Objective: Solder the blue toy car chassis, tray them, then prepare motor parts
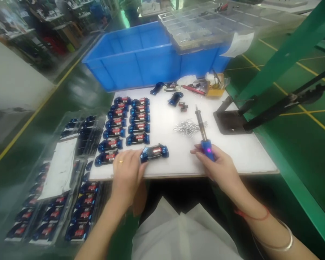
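A blue toy car body [155, 153] with a black and red middle is at the table's front edge, and my left hand [128, 166] is closed on its left end. My right hand [216, 160] grips the blue handle of a soldering iron [202, 126], its metal tip pointing away from me and a pink light glowing on the handle. Just left of the iron's barrel lies a loose heap of thin silver pieces [188, 128]. Two columns of similar blue toy cars [138, 127] line the left side of the white tabletop [168, 119].
Behind the table stands a large blue bin [135, 61] with a clear compartment tray [195, 30] across its top. A black stand [231, 121] occupies the right side. Clear trays of more cars [51, 213] sit lower left. A small yellow box [216, 90] is at the back.
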Demonstrator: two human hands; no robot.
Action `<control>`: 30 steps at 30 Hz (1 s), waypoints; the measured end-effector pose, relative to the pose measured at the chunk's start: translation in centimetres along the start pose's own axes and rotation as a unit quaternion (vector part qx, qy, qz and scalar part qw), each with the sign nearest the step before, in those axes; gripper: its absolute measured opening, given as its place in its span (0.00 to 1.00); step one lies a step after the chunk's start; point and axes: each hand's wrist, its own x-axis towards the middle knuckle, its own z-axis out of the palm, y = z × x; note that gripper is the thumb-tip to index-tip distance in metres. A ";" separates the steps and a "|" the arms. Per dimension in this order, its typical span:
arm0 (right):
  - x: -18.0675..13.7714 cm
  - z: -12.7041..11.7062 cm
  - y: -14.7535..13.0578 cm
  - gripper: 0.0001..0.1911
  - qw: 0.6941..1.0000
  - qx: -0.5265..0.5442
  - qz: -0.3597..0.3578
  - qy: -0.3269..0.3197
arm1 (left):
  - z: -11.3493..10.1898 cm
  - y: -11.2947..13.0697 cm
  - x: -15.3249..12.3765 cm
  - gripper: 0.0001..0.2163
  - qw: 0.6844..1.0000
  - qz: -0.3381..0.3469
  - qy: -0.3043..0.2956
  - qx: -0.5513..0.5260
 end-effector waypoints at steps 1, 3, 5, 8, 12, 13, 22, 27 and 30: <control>0.0 -0.2 -0.2 0.26 1.000 0.001 0.008 0.005 | -0.2 -0.7 -0.3 0.14 1.000 -0.005 -0.009 0.013; -0.1 -0.6 -0.5 0.27 1.000 0.002 0.021 0.014 | -0.5 -1.7 -0.8 0.15 0.999 -0.025 -0.024 0.029; -0.1 -1.0 -0.9 0.28 0.999 0.004 0.025 0.026 | -0.6 -2.4 -1.0 0.15 0.997 -0.054 -0.035 0.036; -0.2 -1.4 -1.3 0.28 0.999 0.011 0.020 0.038 | -0.4 -3.0 -1.1 0.15 0.993 -0.085 -0.049 0.058; -0.2 -1.7 -1.4 0.28 0.999 0.017 0.018 0.037 | 0.1 -3.7 -1.1 0.14 0.988 -0.104 -0.076 0.080; -0.2 -1.7 -1.3 0.28 0.999 0.015 0.020 0.036 | 0.2 -3.9 -1.1 0.14 0.988 -0.107 -0.075 0.080; -0.4 -1.7 -1.4 0.29 0.999 -0.012 0.037 0.029 | 1.5 -2.5 0.2 0.24 0.989 -0.049 -0.135 0.039; -0.9 -1.5 -2.0 0.28 0.998 -0.010 0.041 0.044 | 2.1 -2.2 0.8 0.22 0.984 -0.039 -0.166 0.042; -0.9 -1.6 -2.0 0.29 0.998 -0.017 0.044 0.044 | 2.2 -2.5 1.0 0.21 0.984 -0.036 -0.166 0.049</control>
